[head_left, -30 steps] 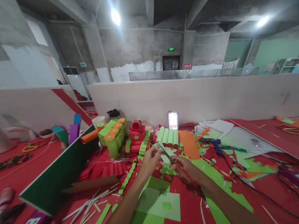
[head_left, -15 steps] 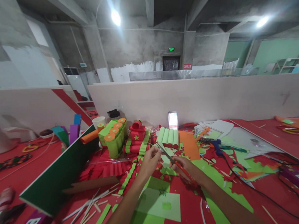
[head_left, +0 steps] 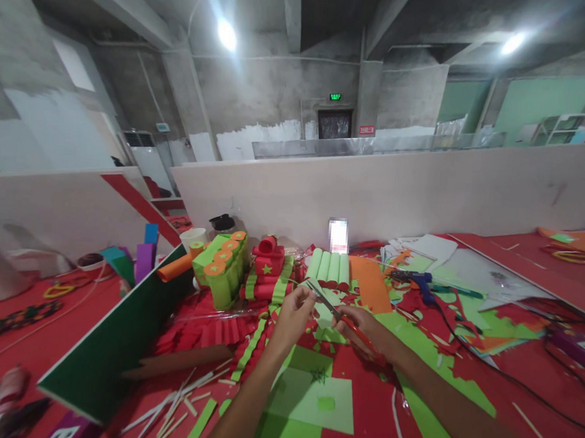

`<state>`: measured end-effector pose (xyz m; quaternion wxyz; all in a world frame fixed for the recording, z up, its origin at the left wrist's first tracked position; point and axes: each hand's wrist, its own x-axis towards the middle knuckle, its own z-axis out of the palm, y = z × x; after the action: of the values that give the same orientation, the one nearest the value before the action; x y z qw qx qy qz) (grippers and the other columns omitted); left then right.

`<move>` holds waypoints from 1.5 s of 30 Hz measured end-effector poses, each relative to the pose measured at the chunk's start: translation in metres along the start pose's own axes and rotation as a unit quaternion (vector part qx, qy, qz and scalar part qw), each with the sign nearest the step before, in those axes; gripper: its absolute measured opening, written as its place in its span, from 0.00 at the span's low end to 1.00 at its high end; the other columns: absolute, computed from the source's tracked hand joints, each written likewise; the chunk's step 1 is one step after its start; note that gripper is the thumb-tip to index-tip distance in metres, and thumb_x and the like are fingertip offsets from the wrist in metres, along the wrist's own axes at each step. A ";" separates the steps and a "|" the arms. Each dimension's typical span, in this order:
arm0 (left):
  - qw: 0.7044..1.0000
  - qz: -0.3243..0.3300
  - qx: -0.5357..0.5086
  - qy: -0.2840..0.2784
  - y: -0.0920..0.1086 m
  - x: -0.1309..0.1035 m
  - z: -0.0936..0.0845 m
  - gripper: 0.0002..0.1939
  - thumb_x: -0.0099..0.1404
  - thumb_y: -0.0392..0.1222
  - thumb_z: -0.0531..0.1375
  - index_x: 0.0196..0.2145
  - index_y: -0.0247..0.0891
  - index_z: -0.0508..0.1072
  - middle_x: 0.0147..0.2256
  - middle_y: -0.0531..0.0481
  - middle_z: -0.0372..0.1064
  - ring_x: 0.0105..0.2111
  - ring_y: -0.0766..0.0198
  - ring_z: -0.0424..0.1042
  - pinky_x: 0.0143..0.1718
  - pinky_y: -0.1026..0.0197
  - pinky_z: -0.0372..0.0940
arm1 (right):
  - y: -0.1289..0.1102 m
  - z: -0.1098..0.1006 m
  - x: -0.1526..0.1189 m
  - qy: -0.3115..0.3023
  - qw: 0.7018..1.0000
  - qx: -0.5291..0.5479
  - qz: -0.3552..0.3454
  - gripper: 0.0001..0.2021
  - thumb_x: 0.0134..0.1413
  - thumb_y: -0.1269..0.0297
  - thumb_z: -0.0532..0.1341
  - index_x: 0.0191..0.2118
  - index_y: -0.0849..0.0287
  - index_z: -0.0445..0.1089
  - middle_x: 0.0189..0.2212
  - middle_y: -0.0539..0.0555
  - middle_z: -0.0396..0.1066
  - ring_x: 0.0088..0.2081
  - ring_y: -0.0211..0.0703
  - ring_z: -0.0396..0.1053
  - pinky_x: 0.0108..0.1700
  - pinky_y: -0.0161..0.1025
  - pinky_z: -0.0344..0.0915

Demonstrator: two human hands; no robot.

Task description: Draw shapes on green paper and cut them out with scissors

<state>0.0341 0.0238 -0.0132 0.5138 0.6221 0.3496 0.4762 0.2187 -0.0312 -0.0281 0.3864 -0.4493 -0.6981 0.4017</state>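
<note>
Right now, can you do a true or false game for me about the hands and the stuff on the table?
1. The right hand holds the scissors. True.
2. The scissors have blue handles. False: the handles are red.
3. Four pale green rolls lie side by side in front of the phone. True.
4. The left hand is touching the glue gun. False: the left hand is by the scissors' blades, and the glue gun lies off to the right.
5. The dark green board is to the right of both hands. False: the dark green board is to their left.
</note>
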 end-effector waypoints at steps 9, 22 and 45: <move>1.000 -0.003 0.005 -0.008 0.001 0.000 0.000 0.12 0.59 0.47 0.59 0.26 0.37 0.63 0.19 0.58 0.61 0.19 0.71 0.64 0.22 0.70 0.57 | 0.004 0.005 -0.004 -0.021 0.997 0.066 0.042 0.23 0.53 0.40 0.56 0.34 0.59 0.63 0.18 0.43 0.58 0.11 0.29 0.54 0.12 0.28 0.54; 0.999 0.008 0.035 -0.022 0.005 -0.002 0.000 0.14 0.60 0.51 0.58 0.29 0.36 0.69 0.20 0.56 0.62 0.20 0.70 0.64 0.22 0.69 0.56 | 0.003 0.003 -0.003 -0.017 0.997 0.062 0.038 0.24 0.53 0.38 0.55 0.34 0.58 0.62 0.17 0.42 0.57 0.12 0.28 0.54 0.12 0.27 0.55; 0.997 0.022 0.062 -0.026 0.009 -0.005 0.000 0.13 0.62 0.49 0.56 0.29 0.36 0.68 0.21 0.56 0.63 0.21 0.69 0.63 0.24 0.67 0.58 | 0.001 0.003 -0.001 0.013 1.000 -0.009 0.002 0.22 0.52 0.42 0.59 0.30 0.59 0.62 0.20 0.45 0.59 0.18 0.31 0.57 0.19 0.29 0.56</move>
<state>0.0319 0.0177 -0.0059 0.4721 0.6728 0.3512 0.4485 0.2163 -0.0326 -0.0308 0.3910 -0.4591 -0.6957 0.3903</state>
